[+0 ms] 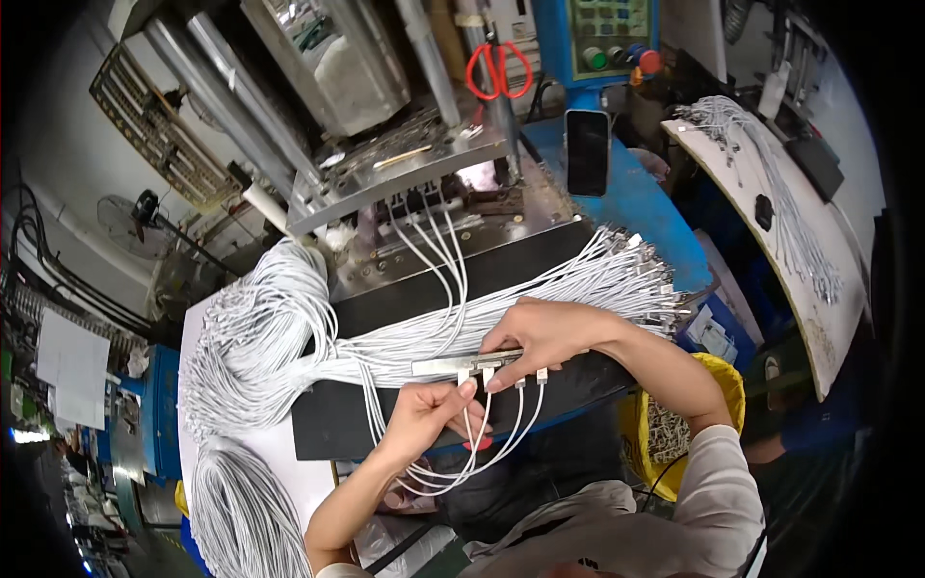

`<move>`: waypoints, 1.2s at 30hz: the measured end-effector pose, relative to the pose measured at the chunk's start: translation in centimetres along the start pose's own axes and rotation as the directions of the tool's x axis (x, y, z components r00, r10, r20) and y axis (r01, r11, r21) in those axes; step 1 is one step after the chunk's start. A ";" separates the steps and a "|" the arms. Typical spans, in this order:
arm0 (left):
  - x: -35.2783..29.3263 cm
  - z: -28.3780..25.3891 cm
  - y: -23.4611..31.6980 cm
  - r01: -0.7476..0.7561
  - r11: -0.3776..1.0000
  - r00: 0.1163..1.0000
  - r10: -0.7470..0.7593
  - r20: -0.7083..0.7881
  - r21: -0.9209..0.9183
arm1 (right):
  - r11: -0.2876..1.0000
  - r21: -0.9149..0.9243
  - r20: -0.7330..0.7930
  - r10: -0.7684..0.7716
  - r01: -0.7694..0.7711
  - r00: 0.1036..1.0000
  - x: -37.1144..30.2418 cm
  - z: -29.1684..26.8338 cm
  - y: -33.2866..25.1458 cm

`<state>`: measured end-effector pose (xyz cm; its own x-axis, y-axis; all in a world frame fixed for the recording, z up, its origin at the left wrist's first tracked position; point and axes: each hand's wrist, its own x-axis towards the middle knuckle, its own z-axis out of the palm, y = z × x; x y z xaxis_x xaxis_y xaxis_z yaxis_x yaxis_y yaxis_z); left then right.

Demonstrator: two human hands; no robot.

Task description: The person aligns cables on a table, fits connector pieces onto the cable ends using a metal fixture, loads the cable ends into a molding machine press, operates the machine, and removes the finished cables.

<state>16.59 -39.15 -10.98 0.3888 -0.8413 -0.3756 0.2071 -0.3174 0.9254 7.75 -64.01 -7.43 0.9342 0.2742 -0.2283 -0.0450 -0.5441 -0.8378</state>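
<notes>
My right hand (551, 334) is closed round a narrow metal bar (436, 367), held above the black work surface. White cable ends with block-shaped connectors (541, 377) sit along the bar's near side, and their thin white cables (528, 424) loop down toward me. Just left of it, my left hand (420, 416) pinches one of these white connectors (465, 377) at the bar between thumb and finger. A small red object (477, 443) shows below the left fingers; its kind is unclear. Behind both hands lies a wide bundle of white cables (525, 306).
Ahead stands a metal press (414, 173) with several white cables running into it. Red-handled scissors (499, 72) hang beside it, near a phone (587, 152). More coiled cables (246, 501) lie at left. At right are a yellow bin (729, 380) and a side table (819, 337).
</notes>
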 end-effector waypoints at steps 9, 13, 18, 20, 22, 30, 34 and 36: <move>3.0 -4.6 4.8 -0.597 0.801 0.662 0.525 -0.535 0.048 | 0.925 -0.366 -0.448 -0.078 -0.103 0.890 1.7 -3.2 6.0; 13.8 -8.6 4.6 -0.295 0.918 0.925 0.205 -0.321 -0.265 | 0.600 -0.752 -0.431 -0.135 -0.273 0.892 4.4 -3.6 5.2; 19.3 -8.7 4.2 -0.141 0.872 0.986 0.082 -0.143 -0.469 | 0.728 -0.661 -0.602 -0.367 -0.184 0.709 5.7 -6.9 6.8; 19.2 -8.8 4.7 -0.107 0.866 0.987 0.033 -0.157 -0.489 | 0.748 -0.640 -0.650 -0.403 -0.178 0.644 8.9 -8.6 8.2; 17.8 -7.6 5.1 -0.165 0.878 0.969 0.059 -0.240 -0.449 | 0.768 -0.622 -0.686 -0.441 -0.153 0.579 12.6 -9.8 9.1; 19.3 -7.7 5.0 -0.053 0.777 0.993 -0.025 -0.115 -0.628 | 0.611 -0.666 -0.744 -0.498 -0.428 0.446 29.4 -16.9 19.9; 19.8 -9.6 1.8 0.040 0.844 0.977 0.079 0.197 -0.535 | 0.627 -0.498 -0.861 -0.439 -0.599 0.256 32.6 -21.0 25.9; 18.0 -10.5 1.9 0.016 0.869 0.959 0.127 0.254 -0.495 | 0.898 -0.106 -0.982 -0.026 -0.428 0.190 33.4 -20.0 24.0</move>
<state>33.38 -50.29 -16.48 0.1711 -0.9582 -0.2294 0.6305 -0.0725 0.7728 44.93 -83.76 -25.29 0.5257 -0.7123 0.4650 -0.4023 -0.6898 -0.6019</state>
